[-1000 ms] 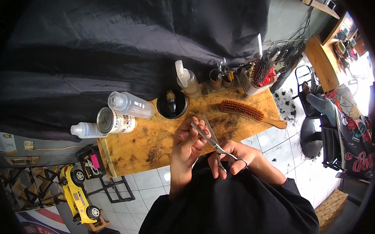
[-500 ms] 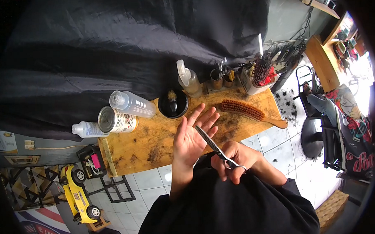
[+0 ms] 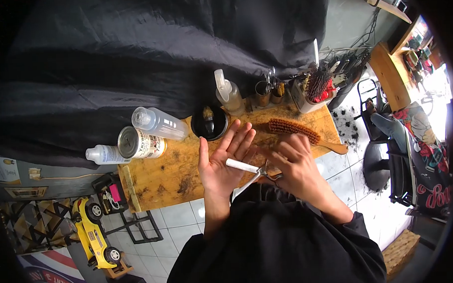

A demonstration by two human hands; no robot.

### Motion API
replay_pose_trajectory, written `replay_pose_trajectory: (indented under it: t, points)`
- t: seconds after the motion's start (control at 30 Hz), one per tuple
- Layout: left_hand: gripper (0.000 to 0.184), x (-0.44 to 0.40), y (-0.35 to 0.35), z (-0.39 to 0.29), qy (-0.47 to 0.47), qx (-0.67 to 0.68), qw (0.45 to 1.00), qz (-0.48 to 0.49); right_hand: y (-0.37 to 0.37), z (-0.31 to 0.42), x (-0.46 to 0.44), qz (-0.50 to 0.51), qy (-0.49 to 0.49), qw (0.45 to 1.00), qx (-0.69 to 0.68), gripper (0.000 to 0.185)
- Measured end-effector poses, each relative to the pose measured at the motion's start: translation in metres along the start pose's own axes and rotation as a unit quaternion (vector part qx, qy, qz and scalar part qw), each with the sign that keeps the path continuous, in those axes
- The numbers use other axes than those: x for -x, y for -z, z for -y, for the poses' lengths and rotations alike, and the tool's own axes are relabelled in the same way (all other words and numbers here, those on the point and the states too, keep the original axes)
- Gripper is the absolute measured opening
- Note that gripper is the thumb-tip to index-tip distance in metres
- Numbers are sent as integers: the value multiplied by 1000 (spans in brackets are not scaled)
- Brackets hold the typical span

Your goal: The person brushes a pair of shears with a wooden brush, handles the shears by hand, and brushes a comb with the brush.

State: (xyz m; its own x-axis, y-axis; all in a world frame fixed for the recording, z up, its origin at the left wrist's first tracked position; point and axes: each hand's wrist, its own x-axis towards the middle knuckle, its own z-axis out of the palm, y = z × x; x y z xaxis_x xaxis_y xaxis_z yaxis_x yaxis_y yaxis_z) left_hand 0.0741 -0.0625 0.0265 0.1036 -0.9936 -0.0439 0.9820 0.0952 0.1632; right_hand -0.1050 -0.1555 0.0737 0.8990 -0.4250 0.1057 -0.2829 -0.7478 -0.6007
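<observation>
Scissors [image 3: 260,171], metallic, toothed, blades parted, sat in right hand's [image 3: 300,169] curled fingers, near left hand [image 3: 221,166], spread open, gripping nothing. Bristly wooden brush [image 3: 292,130] lay beyond right hand; hair-strewn tabletop's [image 3: 188,175] straight edge passed behind both; room rightward, over tiles [image 3: 340,185].

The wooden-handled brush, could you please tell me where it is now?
In the head view, the brush lies on the right part of the wooden table, just beyond the right hand, in front of the white container.
</observation>
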Motion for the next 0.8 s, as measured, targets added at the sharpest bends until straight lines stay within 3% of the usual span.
replay_pose_trajectory:
  t: [0.07, 0.1, 0.27, 0.33, 0.37, 0.4, 0.47, 0.67, 0.8]
  points:
    - [81, 0, -1, 2, -17, -16, 1000, -18, -2, -4, -3, -170, 64, 974, 139, 47]
    - [80, -1, -1, 2, -19, -24, 1000, -5, -4, -2, -5, -197, 52, 971, 124, 44]
    - [80, 2, -1, 3, -25, 15, 999, -27, -1, -9, -5, -199, 49, 969, 140, 49]
    - [80, 2, -1, 2, -30, 29, 999, -34, 4, -19, -3, -74, 85, 986, 123, 39]
    - [79, 2, -1, 1, -32, 24, 999, -33, 4, -15, -5, -132, 95, 980, 116, 24]
    - [79, 2, -1, 1, -34, 19, 999, -31, 1, -10, -10, -133, 95, 980, 117, 24]
    - [79, 1, 0, 1, -36, 2, 999, -35, -4, -5, -15, -231, 52, 963, 128, 21]
    - [78, -2, -1, 5, -29, -20, 998, -45, -2, -26, -5, -127, 84, 981, 123, 24]
    - [75, -1, 0, 7, -18, -183, 981, -64, -12, -33, -8, -182, 86, 976, 83, 24]
